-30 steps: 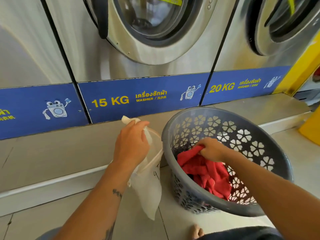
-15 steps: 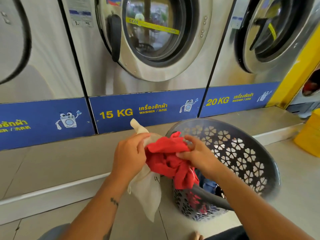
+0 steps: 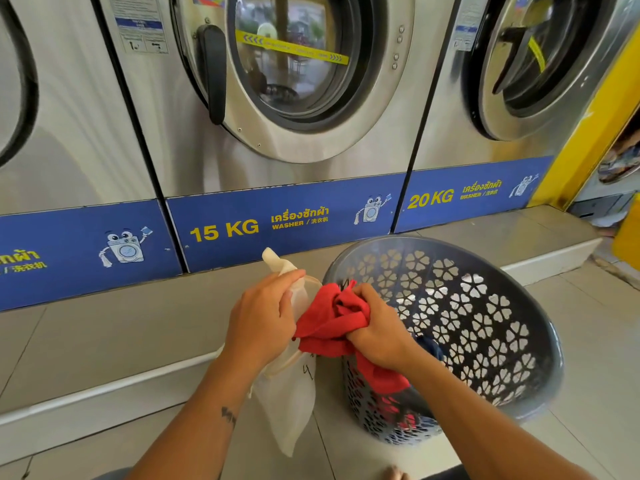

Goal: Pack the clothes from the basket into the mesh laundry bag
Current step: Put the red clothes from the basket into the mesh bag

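My left hand (image 3: 263, 320) grips the top edge of a white mesh laundry bag (image 3: 289, 407), which hangs down to the floor. My right hand (image 3: 379, 332) holds a bunched red garment (image 3: 329, 323) against the bag's mouth; one end of the cloth trails back over the rim of the grey basket (image 3: 485, 327). The basket, with flower-shaped holes, leans on the floor to the right of the bag. Dark blue cloth (image 3: 431, 348) shows inside it beside my right wrist.
Steel front-loading washers (image 3: 294, 81) stand close ahead on a raised grey step (image 3: 104, 341) with blue 15 KG and 20 KG labels. A yellow post (image 3: 588, 126) and a yellow object (image 3: 628, 233) are at the right. A bare toe (image 3: 394, 474) shows at the bottom edge.
My right hand lifted the red garment out of the basket and carried it left to the bag's mouth. The left hand kept its grip on the bag. The view tilted up.
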Demonstrator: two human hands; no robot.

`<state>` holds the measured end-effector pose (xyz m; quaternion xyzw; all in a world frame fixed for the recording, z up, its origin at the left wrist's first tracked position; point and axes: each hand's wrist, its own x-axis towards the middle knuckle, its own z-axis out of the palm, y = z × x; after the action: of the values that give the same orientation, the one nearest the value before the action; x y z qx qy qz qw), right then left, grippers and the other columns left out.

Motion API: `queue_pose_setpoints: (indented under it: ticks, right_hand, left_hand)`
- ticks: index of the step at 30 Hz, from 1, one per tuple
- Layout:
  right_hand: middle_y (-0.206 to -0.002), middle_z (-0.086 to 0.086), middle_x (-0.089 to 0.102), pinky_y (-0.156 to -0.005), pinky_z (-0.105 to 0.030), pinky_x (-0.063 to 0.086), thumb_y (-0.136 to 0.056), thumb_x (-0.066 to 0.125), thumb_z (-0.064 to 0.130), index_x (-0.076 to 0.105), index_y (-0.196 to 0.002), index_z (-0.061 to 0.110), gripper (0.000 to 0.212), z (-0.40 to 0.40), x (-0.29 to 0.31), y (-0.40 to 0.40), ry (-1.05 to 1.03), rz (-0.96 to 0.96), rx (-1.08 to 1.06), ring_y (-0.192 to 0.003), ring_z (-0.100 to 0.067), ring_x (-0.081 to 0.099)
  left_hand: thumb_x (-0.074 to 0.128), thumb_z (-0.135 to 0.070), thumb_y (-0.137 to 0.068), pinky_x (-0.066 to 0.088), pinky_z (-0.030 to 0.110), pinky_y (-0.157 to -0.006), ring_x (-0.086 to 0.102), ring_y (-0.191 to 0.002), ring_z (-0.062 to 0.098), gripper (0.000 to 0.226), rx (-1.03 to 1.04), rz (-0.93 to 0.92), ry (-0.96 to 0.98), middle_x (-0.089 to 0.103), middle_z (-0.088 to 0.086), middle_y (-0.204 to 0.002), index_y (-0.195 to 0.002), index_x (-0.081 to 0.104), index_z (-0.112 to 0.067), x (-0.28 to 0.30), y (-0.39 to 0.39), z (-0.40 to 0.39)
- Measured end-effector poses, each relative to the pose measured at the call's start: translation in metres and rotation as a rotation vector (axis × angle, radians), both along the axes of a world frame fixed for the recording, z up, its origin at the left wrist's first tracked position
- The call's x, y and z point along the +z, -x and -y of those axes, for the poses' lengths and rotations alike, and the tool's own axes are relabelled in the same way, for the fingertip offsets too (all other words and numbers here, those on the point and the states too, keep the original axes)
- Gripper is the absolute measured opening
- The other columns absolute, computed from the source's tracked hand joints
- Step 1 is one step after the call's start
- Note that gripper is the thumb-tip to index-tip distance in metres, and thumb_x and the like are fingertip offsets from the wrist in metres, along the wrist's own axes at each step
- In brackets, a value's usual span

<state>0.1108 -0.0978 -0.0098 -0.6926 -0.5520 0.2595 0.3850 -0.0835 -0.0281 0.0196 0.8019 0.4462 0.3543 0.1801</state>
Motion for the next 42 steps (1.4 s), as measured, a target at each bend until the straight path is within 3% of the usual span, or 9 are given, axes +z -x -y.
queue_pose_setpoints:
  ticks: [7, 12, 14, 18, 21, 25, 29, 34, 42]
  right_hand:
    - [-0.096, 0.013, 0.069, -0.067, -0.022, 0.053, -0.069, 0.077, 0.037, 0.04, -0.11, 0.035, 0.055, 0.001, 0.047, 0.025, -0.315, -0.044, -0.126, -0.081, -0.003, 0.068]
    - [-0.101, 0.005, 0.071, -0.075, -0.045, 0.059, -0.075, 0.08, 0.008, 0.046, -0.114, 0.023, 0.054, -0.009, 0.031, 0.047, -0.344, -0.138, 0.065, -0.086, -0.014, 0.072]
    - [-0.099, 0.003, 0.073, -0.073, -0.046, 0.057, -0.073, 0.078, 0.014, 0.056, -0.114, 0.023, 0.048, -0.014, 0.018, 0.051, -0.278, 0.025, 0.205, -0.085, -0.019, 0.071]
    - [-0.106, 0.011, 0.068, -0.092, -0.047, 0.04, -0.081, 0.045, 0.049, 0.061, -0.125, 0.032, 0.05, -0.022, -0.004, 0.052, -0.183, 0.869, 0.364, -0.103, -0.023, 0.057]
    - [-0.108, 0.005, 0.066, -0.104, -0.052, 0.027, -0.072, 0.051, 0.047, 0.052, -0.127, 0.022, 0.061, -0.02, -0.005, 0.058, -0.046, 1.055, 0.388, -0.107, -0.027, 0.051]
    - [-0.107, -0.003, 0.057, -0.097, -0.042, 0.036, -0.066, 0.07, 0.039, 0.042, -0.116, 0.013, 0.063, -0.023, 0.012, 0.054, 0.018, 0.899, 0.387, -0.106, -0.027, 0.051]
    - [-0.123, -0.007, 0.052, -0.094, -0.047, 0.045, -0.067, 0.059, 0.044, 0.064, -0.118, 0.02, 0.056, -0.026, 0.009, 0.033, -0.1, 0.907, 0.261, -0.117, -0.034, 0.046]
    - [-0.097, -0.004, 0.058, -0.074, -0.044, 0.045, -0.069, 0.057, 0.041, 0.069, -0.103, 0.021, 0.041, -0.031, -0.004, 0.043, -0.149, 1.005, 0.166, -0.093, -0.031, 0.053]
    - [-0.12, 0.003, 0.06, -0.092, -0.029, 0.042, -0.062, 0.078, 0.031, 0.062, -0.116, 0.02, 0.058, -0.017, 0.031, 0.012, 0.043, 0.403, 0.392, -0.107, -0.014, 0.052]
  left_hand:
    - [0.049, -0.01, -0.097, 0.052, 0.034, -0.087, 0.064, -0.106, 0.021, 0.041, -0.006, 0.111, 0.032, 0.068, -0.002, -0.123, -0.131, 0.06, -0.029, 0.009, -0.003, -0.012]
    - [0.05, -0.004, -0.095, 0.04, 0.007, -0.088, 0.062, -0.11, 0.007, 0.04, -0.039, 0.264, 0.116, 0.069, -0.006, -0.12, -0.123, 0.067, -0.027, 0.026, -0.002, -0.016]
    - [0.049, -0.002, -0.094, 0.043, 0.013, -0.089, 0.062, -0.109, 0.007, 0.043, -0.043, 0.285, 0.147, 0.069, -0.006, -0.119, -0.122, 0.067, -0.029, 0.028, -0.001, -0.016]
    - [0.047, -0.005, -0.096, 0.039, 0.008, -0.09, 0.057, -0.112, -0.001, 0.042, -0.074, 0.31, 0.184, 0.065, -0.012, -0.124, -0.123, 0.066, -0.031, 0.03, 0.003, -0.009]
    - [0.046, -0.008, -0.098, 0.037, 0.001, -0.089, 0.054, -0.115, -0.003, 0.041, -0.112, 0.287, 0.182, 0.062, -0.016, -0.125, -0.126, 0.065, -0.031, 0.031, 0.007, -0.002]
    - [0.048, -0.01, -0.097, 0.037, -0.003, -0.083, 0.058, -0.11, 0.0, 0.04, -0.082, 0.238, 0.153, 0.065, -0.011, -0.125, -0.128, 0.063, -0.031, 0.024, 0.015, 0.0]
    - [0.046, -0.006, -0.097, 0.034, -0.005, -0.085, 0.056, -0.109, 0.0, 0.044, -0.071, 0.213, 0.156, 0.064, -0.01, -0.126, -0.13, 0.061, -0.032, 0.019, 0.015, 0.001]
    - [0.043, -0.01, -0.099, 0.044, 0.014, -0.097, 0.055, -0.117, 0.003, 0.044, -0.125, 0.267, 0.266, 0.059, -0.011, -0.133, -0.134, 0.057, -0.033, 0.018, 0.0, 0.018]
    - [0.042, -0.01, -0.098, 0.036, 0.003, -0.081, 0.053, -0.11, -0.003, 0.044, 0.024, 0.44, 0.334, 0.055, -0.014, -0.133, -0.134, 0.058, -0.032, 0.022, 0.013, 0.009]
